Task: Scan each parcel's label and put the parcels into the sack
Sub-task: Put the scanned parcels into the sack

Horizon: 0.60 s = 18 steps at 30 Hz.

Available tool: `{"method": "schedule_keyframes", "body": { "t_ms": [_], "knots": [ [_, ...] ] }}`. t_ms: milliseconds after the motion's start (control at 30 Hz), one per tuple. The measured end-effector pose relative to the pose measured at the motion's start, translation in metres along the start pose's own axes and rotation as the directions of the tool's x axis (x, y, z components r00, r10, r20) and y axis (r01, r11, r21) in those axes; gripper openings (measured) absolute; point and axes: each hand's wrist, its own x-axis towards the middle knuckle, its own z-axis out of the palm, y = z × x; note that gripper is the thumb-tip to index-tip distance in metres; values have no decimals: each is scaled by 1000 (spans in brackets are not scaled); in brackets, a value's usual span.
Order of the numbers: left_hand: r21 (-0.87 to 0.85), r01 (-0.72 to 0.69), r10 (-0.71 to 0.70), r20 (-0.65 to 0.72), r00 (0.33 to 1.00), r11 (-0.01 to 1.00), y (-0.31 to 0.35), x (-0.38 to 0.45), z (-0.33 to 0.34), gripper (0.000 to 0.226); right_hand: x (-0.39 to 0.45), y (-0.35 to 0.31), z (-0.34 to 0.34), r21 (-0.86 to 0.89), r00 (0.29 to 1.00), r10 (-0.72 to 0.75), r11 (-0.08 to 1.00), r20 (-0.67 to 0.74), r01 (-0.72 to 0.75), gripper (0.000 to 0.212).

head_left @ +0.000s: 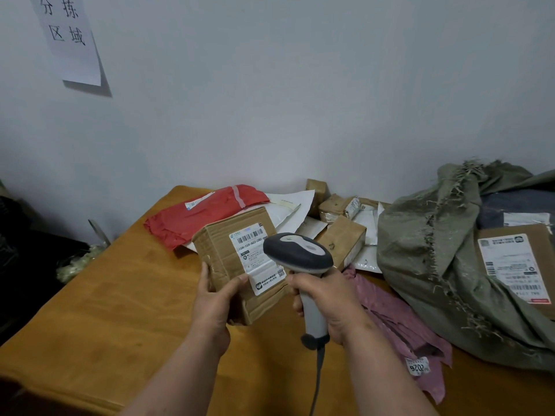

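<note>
Box (237, 259) label (256, 256) reads "15H-159-A03-280"; gripped in left hand (214, 298), tilted up. Right hand (327, 301) clamped on scanner (300, 256), head just beside label.

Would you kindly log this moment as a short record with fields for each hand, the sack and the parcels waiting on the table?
left hand: grips cardboard box, label facing up
right hand: grips scanner, head over the label
sack: green, on the table at right, mouth open, a labelled box inside
waiting: red mailer, pink mailer, white mailers and small brown parcels behind
</note>
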Motion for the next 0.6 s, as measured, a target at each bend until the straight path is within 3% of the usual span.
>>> {"method": "schedule_keyframes", "body": {
  "t_ms": [333,600],
  "knots": [
    [-4,31,-31,-17,999,1000,-1,4,-6,98,-4,-8,-2,-97,998,-51,994,41,55,10],
    [-19,37,-38,-15,999,999,-2,4,-8,92,-8,-8,-3,-163,996,-64,984,59,73,8]
  ]
}}
